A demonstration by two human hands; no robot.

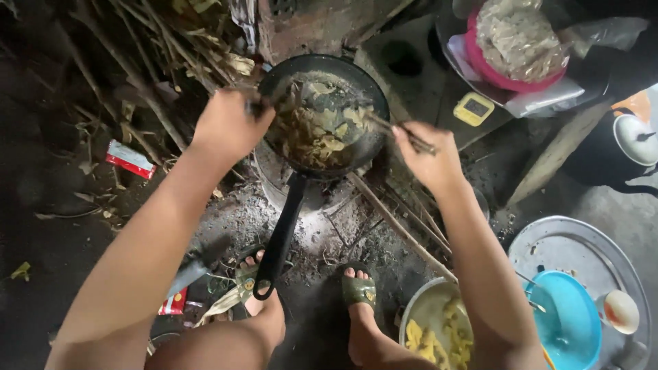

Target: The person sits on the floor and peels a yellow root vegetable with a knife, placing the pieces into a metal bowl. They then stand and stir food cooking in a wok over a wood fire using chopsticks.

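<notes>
The black frying pan (322, 120) sits top centre of the frame on a small ash-grey stove (312, 195), its bowl full of pale, flat food pieces (319, 130). Its long black handle (279, 236) runs from the near rim straight down toward bottom centre, tilted a little to the lower left, free end w/ a loop between the two sandalled feet (360, 288) — so the pan's long axis is near vertical in the picture, bowl pointing up and away from the person. Neither hand is on that handle. The left hand (229, 127), upper left of centre, is closed round a dark utensil (264, 101) that crosses the pan's left rim, fingers curled tight on it. The right hand (432, 154), right of centre, is pinched on a pair of chopsticks (397, 130); these slant up and to the left, tips in the food near the right rim. Both hands flank the bowl at approx. the same level; the left looks slightly nearer the rim, touching or just beside it — can't tell which. Bottom right: a metal bowl (428, 312) w/ yellow pieces, a round metal tray (582, 247) and a blue bowl (565, 322). Dry sticks (151, 62) fill the upper left.
</notes>
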